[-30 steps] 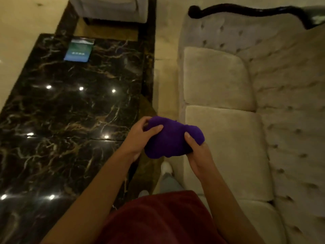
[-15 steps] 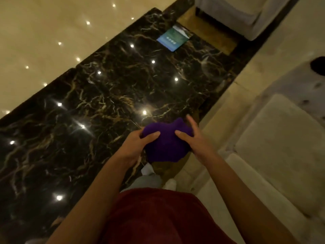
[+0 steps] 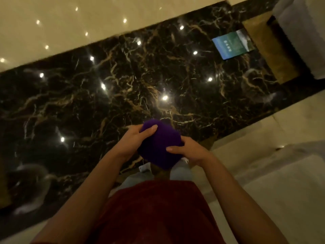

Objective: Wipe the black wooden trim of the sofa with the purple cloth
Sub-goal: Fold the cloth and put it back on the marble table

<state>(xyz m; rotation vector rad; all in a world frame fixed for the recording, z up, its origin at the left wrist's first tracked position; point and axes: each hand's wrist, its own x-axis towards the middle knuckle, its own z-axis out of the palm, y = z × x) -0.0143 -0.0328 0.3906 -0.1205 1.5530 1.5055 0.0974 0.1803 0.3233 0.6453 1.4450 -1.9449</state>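
A bunched purple cloth is held in front of my body with both hands. My left hand grips its left side, thumb on top. My right hand grips its right side. The cream sofa seat shows only at the lower right. The sofa's black wooden trim is out of view.
A long black marble table with gold veins and light reflections stretches across the middle. A blue-green booklet lies on its far right end. A pale armchair stands at the top right. Cream floor lies beyond the table.
My view has swung left, away from the sofa and its black trim, onto the marble table. Both hands keep hold of the purple cloth and have turned it slightly.
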